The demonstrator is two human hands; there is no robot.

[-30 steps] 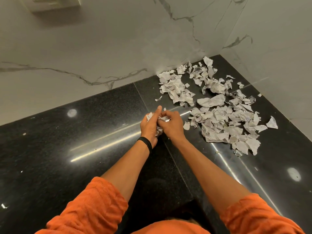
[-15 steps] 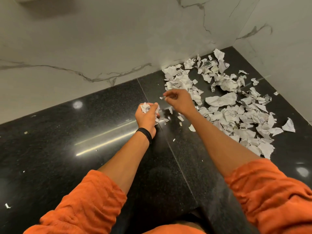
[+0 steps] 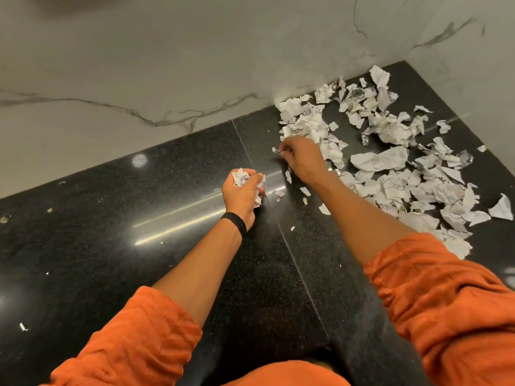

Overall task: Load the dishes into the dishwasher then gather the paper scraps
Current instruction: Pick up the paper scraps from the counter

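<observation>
Torn white paper scraps (image 3: pixel 390 160) lie spread over the right part of a black stone counter (image 3: pixel 139 218), up to the corner of the marble walls. My left hand (image 3: pixel 242 190), with a black band on its wrist, grips a crumpled wad of scraps (image 3: pixel 245 178) above the counter's seam. Farther back and to the right, my right hand (image 3: pixel 302 157) pinches one small scrap (image 3: pixel 276 150) at the pile's left edge. A few tiny scraps (image 3: pixel 305 191) lie between the two hands.
White marble walls (image 3: pixel 167 65) close off the counter at the back and on the right. Small crumbs and specks (image 3: pixel 23 327) dot the left half of the counter. My orange sleeves (image 3: pixel 446 302) fill the bottom of the view.
My right hand has left the left hand and reached back to the pile's left edge, where it pinches a scrap. The left hand kept its wad. The camera has shifted slightly.
</observation>
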